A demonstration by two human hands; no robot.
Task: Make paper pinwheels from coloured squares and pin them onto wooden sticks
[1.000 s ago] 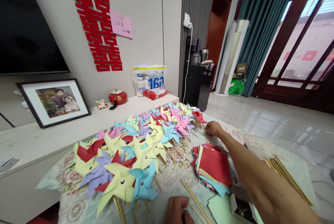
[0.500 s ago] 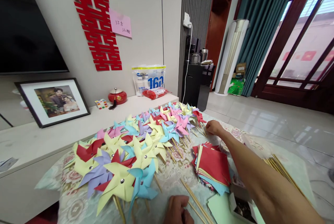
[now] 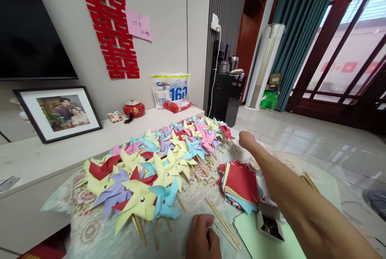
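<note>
My right hand [image 3: 247,140] is stretched to the far side of the table, just right of the red pinwheel [image 3: 226,132] at the pile's end. It looks closed, with its fingertips turned away and whatever they hold hidden. My left hand [image 3: 203,238] rests at the near edge with fingers curled, and no object shows in it. Thin wooden sticks [image 3: 223,223] lie just to its right. Paper pinwheels [image 3: 141,198] in yellow, blue, purple, pink and red, on wooden sticks, fill the table's left side. Between my hands is a stack of coloured paper squares [image 3: 241,183].
A small open box [image 3: 270,227] of dark bits sits on pale green sheets [image 3: 245,233] beside my right forearm. More sticks [image 3: 310,181] lie beyond the arm. A white cabinet [image 3: 60,154] along the wall bears a framed photo [image 3: 62,113], red pot [image 3: 134,109] and plastic bag [image 3: 171,90].
My right hand has shifted slightly up and its fingers are turned further from view. My left hand has moved slightly left and up in the picture. The view has shifted a little.
</note>
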